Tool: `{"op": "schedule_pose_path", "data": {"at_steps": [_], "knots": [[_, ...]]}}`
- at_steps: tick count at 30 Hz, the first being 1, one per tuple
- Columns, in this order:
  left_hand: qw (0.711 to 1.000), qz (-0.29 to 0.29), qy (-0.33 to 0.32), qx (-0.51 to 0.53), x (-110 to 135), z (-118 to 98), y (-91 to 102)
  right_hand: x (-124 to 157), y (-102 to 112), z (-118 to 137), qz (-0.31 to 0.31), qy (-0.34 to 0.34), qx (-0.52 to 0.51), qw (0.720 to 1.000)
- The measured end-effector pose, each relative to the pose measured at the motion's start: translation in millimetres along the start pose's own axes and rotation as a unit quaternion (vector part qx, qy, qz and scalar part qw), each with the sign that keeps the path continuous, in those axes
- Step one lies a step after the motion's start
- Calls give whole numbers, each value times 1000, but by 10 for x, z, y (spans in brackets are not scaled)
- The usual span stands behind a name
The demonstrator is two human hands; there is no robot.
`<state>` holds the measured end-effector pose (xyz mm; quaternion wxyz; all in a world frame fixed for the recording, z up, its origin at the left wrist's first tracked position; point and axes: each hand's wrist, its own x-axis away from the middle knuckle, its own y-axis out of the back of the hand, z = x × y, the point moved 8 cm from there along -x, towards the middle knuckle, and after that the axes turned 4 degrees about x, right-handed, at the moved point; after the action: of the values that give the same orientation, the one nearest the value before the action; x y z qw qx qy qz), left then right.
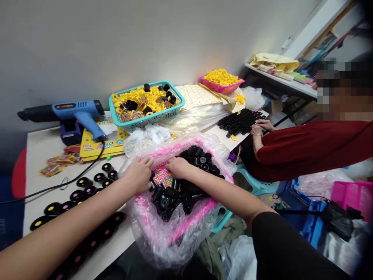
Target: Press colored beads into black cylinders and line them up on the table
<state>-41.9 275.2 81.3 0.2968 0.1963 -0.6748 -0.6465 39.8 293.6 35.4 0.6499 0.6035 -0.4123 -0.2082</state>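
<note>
A pink basket [186, 231] lined with clear plastic stands tilted at the table's front edge, full of small black cylindrical pieces [164, 202]. My left hand [139, 173] is closed over its left rim, fingers bent onto the plastic. Inside the basket, my right hand [178, 167] reaches down among the black pieces with its fingers curled; what they hold, if anything, is hidden. Between both hands a patch of multicoloured dots [163, 177] shows on the basket's inside. To the left, black pieces with yellow or pink round centres [77, 195] lie in rows on the table.
A blue heat gun [68, 111] with a trailing cable rests at the back left. Behind my hands is a teal basket [148, 118] of yellow and black parts; farther off, a pink basket [224, 88] of yellow parts. On the right, a person in red [305, 149] handles black pieces.
</note>
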Motion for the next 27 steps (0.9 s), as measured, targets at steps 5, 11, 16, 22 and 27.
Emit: {"op": "schedule_pose_path", "data": {"at_steps": [5,11,16,22,27], "knots": [[1000,-1,-18,-6,29,23,-43,68,71,135,-70,33,-27,997],[999,-8,-27,-19,131,88,-70,85,-104,317,69,148,-91,982],[999,-15,-29,3,218,183,-66,149,108,187,-53,-3,-68,996],[999,-22,-27,-19,219,216,-81,178,129,633,-91,119,-107,983],[999,-34,-39,-18,223,228,-68,120,187,125,-120,-40,-39,991]]}}
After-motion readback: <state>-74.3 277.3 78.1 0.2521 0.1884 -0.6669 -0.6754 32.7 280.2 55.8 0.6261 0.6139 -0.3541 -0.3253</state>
